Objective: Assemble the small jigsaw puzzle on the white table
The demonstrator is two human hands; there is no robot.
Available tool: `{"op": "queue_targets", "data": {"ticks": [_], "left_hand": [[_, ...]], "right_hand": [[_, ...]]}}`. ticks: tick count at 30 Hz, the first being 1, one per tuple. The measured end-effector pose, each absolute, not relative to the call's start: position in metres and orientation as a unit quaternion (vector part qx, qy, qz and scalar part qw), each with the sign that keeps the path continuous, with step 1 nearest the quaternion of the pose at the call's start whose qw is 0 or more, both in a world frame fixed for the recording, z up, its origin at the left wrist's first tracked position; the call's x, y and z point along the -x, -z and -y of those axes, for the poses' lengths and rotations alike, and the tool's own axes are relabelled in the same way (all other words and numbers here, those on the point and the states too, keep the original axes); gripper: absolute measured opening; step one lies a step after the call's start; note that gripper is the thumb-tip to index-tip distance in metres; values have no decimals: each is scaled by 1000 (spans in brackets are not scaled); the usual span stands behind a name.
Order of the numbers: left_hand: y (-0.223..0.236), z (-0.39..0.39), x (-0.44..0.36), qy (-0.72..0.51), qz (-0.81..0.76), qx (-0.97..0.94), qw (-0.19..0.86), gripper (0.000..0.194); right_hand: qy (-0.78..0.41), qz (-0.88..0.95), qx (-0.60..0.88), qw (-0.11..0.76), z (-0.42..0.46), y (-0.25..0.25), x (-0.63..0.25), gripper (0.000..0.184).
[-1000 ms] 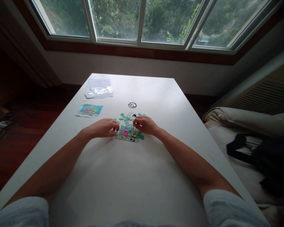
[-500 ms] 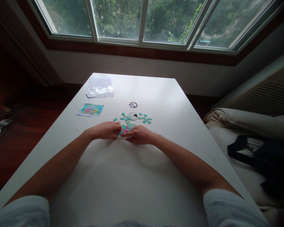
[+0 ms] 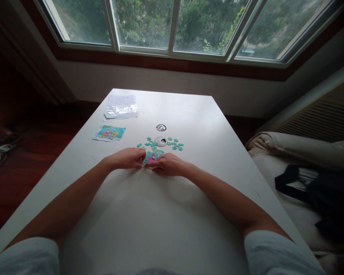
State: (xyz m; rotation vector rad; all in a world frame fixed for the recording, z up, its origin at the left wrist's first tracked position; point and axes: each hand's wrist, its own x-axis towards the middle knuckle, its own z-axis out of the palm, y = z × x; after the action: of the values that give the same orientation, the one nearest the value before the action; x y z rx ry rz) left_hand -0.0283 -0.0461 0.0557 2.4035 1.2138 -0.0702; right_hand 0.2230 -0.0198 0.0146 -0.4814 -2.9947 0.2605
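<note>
A partly joined jigsaw puzzle (image 3: pixel 154 156), pink and teal, lies flat on the white table between my hands. My left hand (image 3: pixel 131 157) is at its left edge, fingers curled down and closed; whatever they pinch is too small to make out. From the other side, my right hand (image 3: pixel 169 164) rests at the near edge, its index finger stretched out over the pink part and touching it. Several loose teal puzzle pieces (image 3: pixel 177 146) lie scattered beyond the hands. A printed picture card (image 3: pixel 110 133) with cartoon figures lies to the left.
Behind the card is a clear plastic bag (image 3: pixel 121 107) with white paper. A round grommet (image 3: pixel 161 141) and a round hole (image 3: pixel 161 128) sit in the white table (image 3: pixel 160 214). To the right, a beige sofa (image 3: pixel 263 164) carries a dark bag (image 3: pixel 298 183). Windows are beyond.
My right index finger has slid slightly left and toward me along the puzzle's near edge. My left hand has barely shifted. The loose pieces and the card stay in place.
</note>
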Motion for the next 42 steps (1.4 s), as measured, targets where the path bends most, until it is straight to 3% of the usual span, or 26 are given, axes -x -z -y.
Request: {"op": "queue_targets", "data": {"ticks": [42], "left_hand": [[-58,49,23,28,-442,-876,193,15]], "right_hand": [[-80,981,168,46,21,-16,-222,39]]}}
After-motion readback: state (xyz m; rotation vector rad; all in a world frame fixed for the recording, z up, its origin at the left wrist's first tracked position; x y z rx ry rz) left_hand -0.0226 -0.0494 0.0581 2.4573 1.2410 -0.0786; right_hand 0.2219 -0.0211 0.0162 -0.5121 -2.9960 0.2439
